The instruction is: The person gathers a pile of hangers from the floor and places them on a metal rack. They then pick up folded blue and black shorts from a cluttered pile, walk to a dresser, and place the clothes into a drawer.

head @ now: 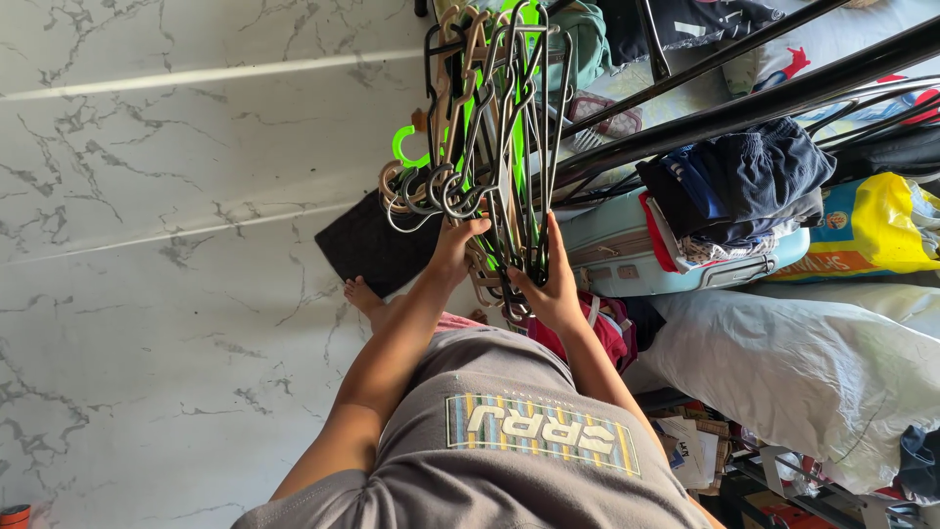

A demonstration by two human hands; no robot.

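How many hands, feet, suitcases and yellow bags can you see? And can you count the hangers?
Hands: 2, the left hand and the right hand
Bare foot: 1
Light blue suitcase: 1
Yellow bag: 1
Bundle of hangers: 1, gripped by both hands; the single hangers are too tangled to count
Total: 6

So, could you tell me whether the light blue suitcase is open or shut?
Open: the light blue suitcase gapes, with folded clothes piled above its rim.
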